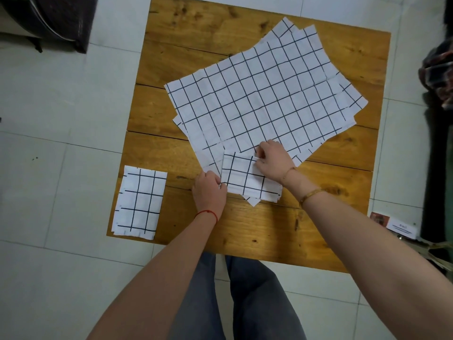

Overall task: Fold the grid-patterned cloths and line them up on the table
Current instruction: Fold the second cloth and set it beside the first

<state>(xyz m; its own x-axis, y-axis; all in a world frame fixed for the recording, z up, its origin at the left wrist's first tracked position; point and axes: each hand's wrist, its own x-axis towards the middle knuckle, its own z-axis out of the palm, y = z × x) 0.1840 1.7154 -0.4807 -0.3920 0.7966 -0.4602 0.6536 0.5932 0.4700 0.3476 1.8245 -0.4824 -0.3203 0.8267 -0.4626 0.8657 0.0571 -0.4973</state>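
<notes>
A small folded grid cloth (245,179) lies near the table's middle, overlapping the near corner of a stack of unfolded white cloths with black grid lines (264,94). My left hand (209,188) pinches the folded cloth's left edge. My right hand (272,159) pinches its upper right corner with curled fingers. Another folded grid cloth (138,202) lies flat at the table's near left corner, apart from both hands.
The wooden table (257,231) stands on a pale tiled floor. A dark chair or stool (61,20) is at the far left, dark furniture with a patterned fabric (438,77) at the right, and a small box (402,228) lies on the floor near the right.
</notes>
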